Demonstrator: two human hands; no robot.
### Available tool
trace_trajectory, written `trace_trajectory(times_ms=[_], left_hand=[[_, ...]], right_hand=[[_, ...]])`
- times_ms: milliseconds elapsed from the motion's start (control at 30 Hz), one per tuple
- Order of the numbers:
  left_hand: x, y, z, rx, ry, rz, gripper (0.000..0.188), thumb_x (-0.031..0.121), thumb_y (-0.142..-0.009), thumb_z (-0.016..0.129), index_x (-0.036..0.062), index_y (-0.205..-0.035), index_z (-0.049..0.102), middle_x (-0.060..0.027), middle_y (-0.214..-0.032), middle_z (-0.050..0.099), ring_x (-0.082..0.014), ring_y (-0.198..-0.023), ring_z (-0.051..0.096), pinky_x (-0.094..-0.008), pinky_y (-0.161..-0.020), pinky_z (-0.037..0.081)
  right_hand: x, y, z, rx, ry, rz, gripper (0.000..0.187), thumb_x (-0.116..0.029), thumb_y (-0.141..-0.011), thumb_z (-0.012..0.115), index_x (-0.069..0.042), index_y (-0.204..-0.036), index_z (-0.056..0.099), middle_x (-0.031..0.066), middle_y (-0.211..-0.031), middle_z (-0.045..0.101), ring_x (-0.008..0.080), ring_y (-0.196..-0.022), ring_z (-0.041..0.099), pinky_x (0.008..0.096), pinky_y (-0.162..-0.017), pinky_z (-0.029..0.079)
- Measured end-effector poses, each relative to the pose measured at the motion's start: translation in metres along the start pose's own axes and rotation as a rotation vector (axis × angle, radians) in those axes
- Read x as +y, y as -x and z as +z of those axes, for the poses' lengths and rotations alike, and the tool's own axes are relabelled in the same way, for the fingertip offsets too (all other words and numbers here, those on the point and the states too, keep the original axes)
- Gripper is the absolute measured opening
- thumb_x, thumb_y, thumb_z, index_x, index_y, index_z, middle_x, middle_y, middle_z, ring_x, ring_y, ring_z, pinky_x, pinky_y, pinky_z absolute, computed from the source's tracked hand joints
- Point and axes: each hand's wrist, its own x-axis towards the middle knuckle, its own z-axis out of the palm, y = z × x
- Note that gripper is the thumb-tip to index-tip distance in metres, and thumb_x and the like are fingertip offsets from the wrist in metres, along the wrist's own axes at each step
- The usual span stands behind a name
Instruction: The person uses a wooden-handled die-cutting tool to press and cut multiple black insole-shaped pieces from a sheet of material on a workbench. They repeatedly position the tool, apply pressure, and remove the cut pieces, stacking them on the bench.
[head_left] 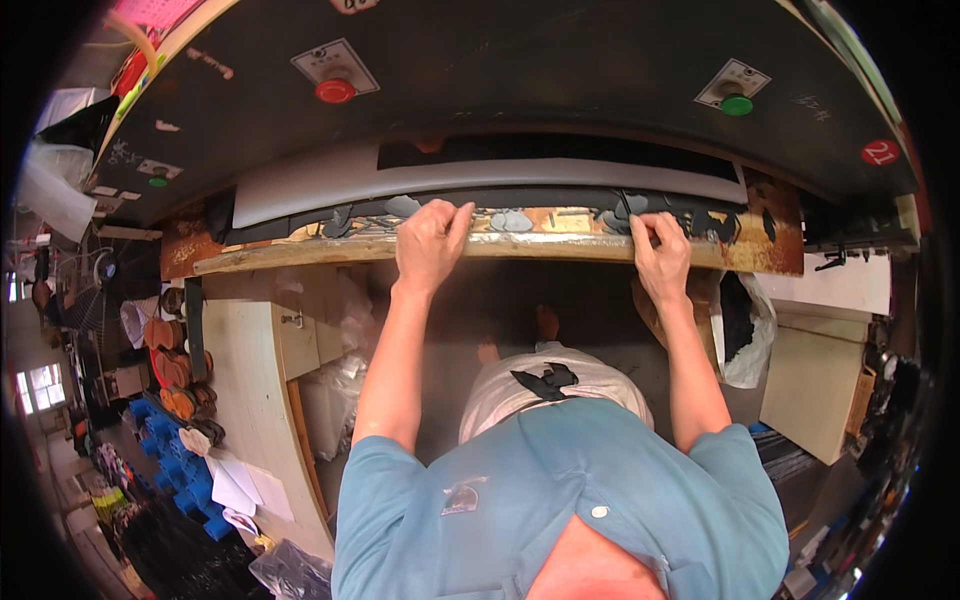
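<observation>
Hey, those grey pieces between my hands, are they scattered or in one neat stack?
Scattered: the grey pieces lie unevenly, some overlapping, with tan surface showing between them.

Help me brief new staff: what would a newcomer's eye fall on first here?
Probably the red button, upper left on the dark panel, and the green button, upper right. Below them, the left hand and right hand are at the wooden edge, near grey pieces. The blue shirt fills the lower middle.
</observation>
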Motion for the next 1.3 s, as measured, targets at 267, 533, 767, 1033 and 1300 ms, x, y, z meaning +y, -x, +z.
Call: trace_trajectory(times_ms=[267, 533, 767, 1033, 1300], left_hand=[[0.006, 0.067, -0.031, -0.121, 0.082, 0.032, 0.024, 0.011, -0.091, 0.080, 0.0034, -0.074, 0.065, -0.0134, -0.074, 0.065, -0.0362, -0.067, 0.065, -0.0448, -0.061, 0.052], [-0.016, 0.079, -0.084, 0.131, 0.239, -0.228, 0.026, 0.000, -0.101, 0.061, -0.0037, -0.125, 0.070, -0.0238, -0.119, 0.075, -0.0395, -0.112, 0.073, -0.0438, -0.096, 0.058], [-0.080, 0.026, -0.057, -0.029, -0.091, -0.231, 0.048, -0.003, -0.099, 0.055, -0.0067, -0.147, 0.056, -0.0282, -0.140, 0.066, -0.0465, -0.140, 0.057, -0.0561, -0.119, 0.041], [-0.089, 0.028, -0.049, -0.145, -0.198, -0.207, 0.042, -0.001, -0.096, 0.063, -0.0004, -0.138, 0.065, -0.0179, -0.149, 0.064, -0.0430, -0.147, 0.052, -0.0575, -0.122, 0.038], [-0.006, -0.004, -0.045, -0.288, 0.601, -0.299, 0.112, 0.048, -0.087, 0.089, -0.0089, -0.164, 0.032, -0.0327, -0.166, 0.040, -0.0484, -0.159, 0.033, -0.0528, -0.128, 0.033]], right_hand=[[-0.051, 0.047, 0.003, -0.037, -0.209, 0.589, 0.015, -0.013, -0.102, 0.076, 0.001, -0.095, 0.073, -0.0012, -0.080, 0.062, 0.0058, -0.074, 0.052, 0.0246, -0.068, 0.045], [-0.172, -0.016, 0.146, -0.440, -0.232, -0.045, 0.088, -0.035, -0.085, 0.089, 0.009, -0.151, 0.051, 0.0320, -0.154, 0.051, 0.0422, -0.145, 0.051, 0.0479, -0.122, 0.041], [-0.206, -0.042, 0.251, -0.358, 0.218, -0.208, 0.093, -0.042, -0.078, 0.082, 0.005, -0.152, 0.052, 0.0469, -0.154, 0.037, 0.0596, -0.135, 0.046, 0.0648, -0.110, 0.041], [-0.181, -0.094, 0.202, -0.554, -0.794, 0.452, 0.092, -0.022, -0.074, 0.089, 0.007, -0.154, 0.054, 0.0259, -0.156, 0.052, 0.0267, -0.135, 0.061, 0.0366, -0.115, 0.048], [-0.166, -0.079, 0.154, -0.532, -1.208, 0.633, 0.087, -0.005, -0.080, 0.077, 0.011, -0.158, 0.044, 0.0208, -0.153, 0.056, 0.0257, -0.140, 0.056, 0.0365, -0.119, 0.042]])
